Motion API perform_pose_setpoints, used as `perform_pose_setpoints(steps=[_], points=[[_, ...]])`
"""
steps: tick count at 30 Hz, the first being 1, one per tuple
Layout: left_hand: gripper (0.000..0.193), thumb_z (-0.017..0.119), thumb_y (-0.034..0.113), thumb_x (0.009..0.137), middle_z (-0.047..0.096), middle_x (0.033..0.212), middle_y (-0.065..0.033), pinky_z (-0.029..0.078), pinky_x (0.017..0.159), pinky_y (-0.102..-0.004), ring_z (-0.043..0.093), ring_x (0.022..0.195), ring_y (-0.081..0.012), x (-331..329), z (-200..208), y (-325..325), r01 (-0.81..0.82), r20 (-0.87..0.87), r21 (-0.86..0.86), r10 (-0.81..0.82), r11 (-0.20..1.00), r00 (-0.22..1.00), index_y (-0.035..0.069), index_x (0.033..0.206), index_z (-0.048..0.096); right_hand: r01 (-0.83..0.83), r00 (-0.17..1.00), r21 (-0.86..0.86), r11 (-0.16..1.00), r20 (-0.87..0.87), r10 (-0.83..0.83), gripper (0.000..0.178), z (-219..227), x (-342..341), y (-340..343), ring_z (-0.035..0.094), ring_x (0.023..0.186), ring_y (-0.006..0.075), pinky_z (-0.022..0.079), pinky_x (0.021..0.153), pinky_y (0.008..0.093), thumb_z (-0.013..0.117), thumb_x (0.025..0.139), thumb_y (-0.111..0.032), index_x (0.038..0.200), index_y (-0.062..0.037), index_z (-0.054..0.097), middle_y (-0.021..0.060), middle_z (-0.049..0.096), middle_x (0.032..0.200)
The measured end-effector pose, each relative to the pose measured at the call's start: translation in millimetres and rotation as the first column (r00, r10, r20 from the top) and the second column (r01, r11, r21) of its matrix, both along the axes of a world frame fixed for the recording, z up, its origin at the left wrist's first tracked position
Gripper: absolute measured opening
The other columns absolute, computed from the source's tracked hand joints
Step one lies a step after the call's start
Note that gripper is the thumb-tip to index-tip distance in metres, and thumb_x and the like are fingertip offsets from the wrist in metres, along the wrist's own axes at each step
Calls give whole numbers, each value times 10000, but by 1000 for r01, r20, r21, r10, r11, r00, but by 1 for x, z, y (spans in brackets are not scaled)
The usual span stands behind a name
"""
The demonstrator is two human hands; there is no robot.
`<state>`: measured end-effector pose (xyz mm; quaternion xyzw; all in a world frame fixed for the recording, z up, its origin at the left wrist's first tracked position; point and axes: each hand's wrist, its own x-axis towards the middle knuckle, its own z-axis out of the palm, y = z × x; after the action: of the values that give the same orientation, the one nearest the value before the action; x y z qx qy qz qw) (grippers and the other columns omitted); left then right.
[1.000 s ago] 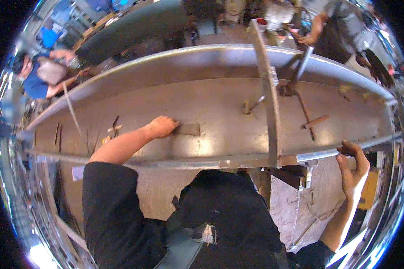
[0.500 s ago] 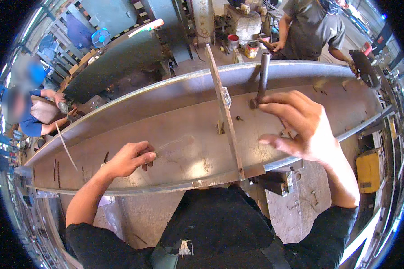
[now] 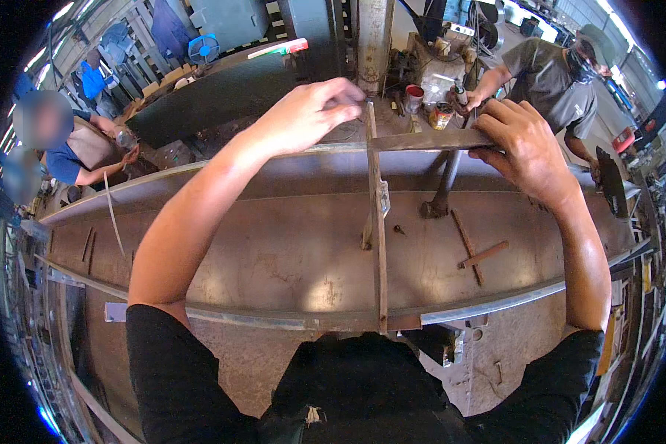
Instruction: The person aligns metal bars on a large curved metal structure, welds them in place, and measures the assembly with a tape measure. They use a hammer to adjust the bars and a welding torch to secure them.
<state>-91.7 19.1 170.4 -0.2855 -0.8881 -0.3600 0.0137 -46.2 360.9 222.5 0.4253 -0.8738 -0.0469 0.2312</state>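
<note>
My right hand (image 3: 522, 152) is closed on one end of a flat metal bar (image 3: 429, 140), held level above the far wall of a long curved steel trough. The bar's other end meets a long narrow crossbar (image 3: 377, 244) lying across the trough. My left hand (image 3: 318, 115) is at the crossbar's far end, fingers and thumb apart; its fingertips are blurred, so contact is unclear. Below the held bar, a hammer (image 3: 434, 209) stands on its head with its handle up. Two rusty strips, one of them (image 3: 492, 254), lie crossed nearby.
The steel trough (image 3: 274, 259) spans the space before me. A co-worker (image 3: 547, 81) stands beyond it at right, holding a torch-like tool and a dark shield. Another person (image 3: 89, 148) works at far left. Cans (image 3: 441, 115) and a post (image 3: 375, 44) are behind the trough.
My right hand has moved up and taken hold of the flat bar. My left hand has swung from the trough's left part to the crossbar's far end. The view has shifted.
</note>
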Motion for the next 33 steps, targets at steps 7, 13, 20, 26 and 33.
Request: perform_pose_setpoints(steps=[7,13,20,26,33], points=[[502,758,245,801,695,1187,-184,504,997,-398,662,1130,-310,-44,-105,-60,-223,-64,-227,214,948,975,4,1226,641,95,993,128,987,59,-103,351,-77,-87,20,599,1063,296,436,904,443,775,780,-287,1015,-75,624,100,598,1034],[698,808,348,764,624,1318,-190,460,1050,-432,592,1220,-364,-59,-154,-41,-209,-88,-265,192,941,977,43,1346,572,98,967,123,988,221,-124,428,-143,-144,-13,589,1147,303,411,960,519,726,850,-395,1132,-88,628,103,605,1079],[714,800,405,783,640,1274,-225,464,1032,-457,589,1208,-390,-73,-167,-3,-161,-22,-314,162,936,987,36,1351,575,81,932,59,995,348,-97,445,-184,-157,-31,610,1124,278,417,885,482,711,855,-444,1125,-100,629,80,632,1094],[579,789,369,801,695,1145,-219,512,952,-465,651,1105,-385,-85,-167,1,-151,5,-319,161,936,987,32,1252,653,63,925,-18,998,377,-52,456,-198,-165,-60,619,1123,295,423,919,511,702,864,-471,1122,-100,640,90,654,1056],[491,782,323,801,700,1139,-215,524,946,-440,669,1078,-381,-89,-155,-12,-123,41,-376,149,918,988,46,1198,700,68,885,-41,997,464,-41,437,-199,-168,-67,611,1130,319,410,984,534,709,868,-425,1122,-79,628,119,668,1087]])
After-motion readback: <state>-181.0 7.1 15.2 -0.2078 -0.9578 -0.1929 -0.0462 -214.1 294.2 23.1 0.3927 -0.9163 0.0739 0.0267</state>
